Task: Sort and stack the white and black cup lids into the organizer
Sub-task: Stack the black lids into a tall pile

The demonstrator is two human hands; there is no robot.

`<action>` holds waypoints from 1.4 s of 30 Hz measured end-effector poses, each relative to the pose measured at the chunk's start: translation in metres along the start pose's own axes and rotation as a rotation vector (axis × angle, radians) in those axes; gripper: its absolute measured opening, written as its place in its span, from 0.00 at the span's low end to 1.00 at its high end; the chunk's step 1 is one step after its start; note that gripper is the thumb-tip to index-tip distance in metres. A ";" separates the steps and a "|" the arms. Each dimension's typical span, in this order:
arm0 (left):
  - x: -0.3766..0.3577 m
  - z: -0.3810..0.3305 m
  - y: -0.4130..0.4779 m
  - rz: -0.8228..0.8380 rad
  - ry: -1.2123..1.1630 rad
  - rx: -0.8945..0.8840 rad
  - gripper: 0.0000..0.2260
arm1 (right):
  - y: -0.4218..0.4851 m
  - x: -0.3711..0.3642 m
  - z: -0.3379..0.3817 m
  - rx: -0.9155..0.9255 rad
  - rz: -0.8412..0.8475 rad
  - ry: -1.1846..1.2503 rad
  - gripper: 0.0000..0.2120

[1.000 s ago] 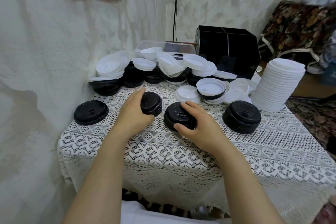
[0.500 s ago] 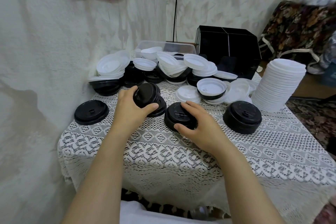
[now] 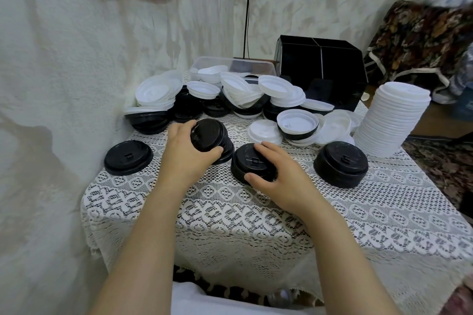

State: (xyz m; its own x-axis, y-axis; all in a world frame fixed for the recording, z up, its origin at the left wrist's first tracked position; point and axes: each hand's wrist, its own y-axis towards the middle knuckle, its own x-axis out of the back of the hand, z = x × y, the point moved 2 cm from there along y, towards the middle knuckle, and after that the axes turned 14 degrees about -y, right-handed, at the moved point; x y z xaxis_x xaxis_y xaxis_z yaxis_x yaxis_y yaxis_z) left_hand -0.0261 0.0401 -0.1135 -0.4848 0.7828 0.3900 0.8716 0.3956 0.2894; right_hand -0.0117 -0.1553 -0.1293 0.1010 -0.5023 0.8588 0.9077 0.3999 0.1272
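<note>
My left hand [image 3: 186, 153] grips a small stack of black lids [image 3: 211, 135], tilted up off the lace-covered table. Fingers and thumb of my right hand [image 3: 276, 174] curl round a second short stack of black lids [image 3: 249, 163] that sits flat on the cloth. A third black stack [image 3: 341, 163] stands to the right, and a single black lid [image 3: 128, 157] lies to the left. A tall stack of white lids [image 3: 391, 120] rises at the right edge. The black organizer [image 3: 322, 71] stands at the back, behind a jumbled heap of white and black lids [image 3: 243, 94].
A clear plastic tub [image 3: 230, 66] holding lids sits at the back beside the organizer. The wall closes in on the left, the table [image 3: 256, 212] drops off at the front and right edges, and a patterned sofa [image 3: 422, 41] lies beyond on the right.
My left hand has lifted and tilted its black stack up from the table. My right hand has stayed on its stack.
</note>
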 end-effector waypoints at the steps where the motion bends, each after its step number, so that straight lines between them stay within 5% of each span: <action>1: 0.000 0.000 0.000 -0.009 -0.008 0.008 0.34 | 0.000 0.000 0.000 0.001 0.002 0.002 0.34; 7: 0.000 -0.009 -0.002 -0.086 -0.225 0.050 0.36 | -0.002 0.005 0.006 0.046 -0.110 -0.028 0.39; 12: -0.015 -0.030 -0.014 -0.001 -0.387 -0.013 0.29 | 0.000 0.009 0.030 0.211 -0.318 0.109 0.37; 15: -0.024 -0.033 -0.020 0.046 -0.437 0.034 0.34 | 0.000 0.009 0.032 0.186 -0.360 0.129 0.38; 23: -0.026 -0.034 -0.022 0.094 -0.553 0.060 0.13 | 0.001 0.017 0.015 0.043 -0.332 0.235 0.38; 29: -0.031 -0.035 -0.026 0.183 -0.308 0.008 0.32 | 0.003 0.017 0.009 0.057 -0.308 0.209 0.35; 38: -0.033 -0.034 -0.025 0.137 -0.295 0.062 0.28 | 0.005 0.010 0.005 0.019 -0.324 0.269 0.28; 42: -0.024 -0.035 -0.020 0.047 -0.421 0.068 0.15 | 0.004 0.011 0.000 -0.008 -0.287 0.284 0.33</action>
State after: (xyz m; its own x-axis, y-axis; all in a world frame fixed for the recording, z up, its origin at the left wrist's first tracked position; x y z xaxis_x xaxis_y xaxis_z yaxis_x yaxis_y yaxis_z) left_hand -0.0350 -0.0035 -0.0978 -0.3851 0.9228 0.0063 0.9016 0.3748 0.2160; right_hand -0.0075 -0.1588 -0.1194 -0.0493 -0.7851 0.6174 0.9183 0.2074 0.3371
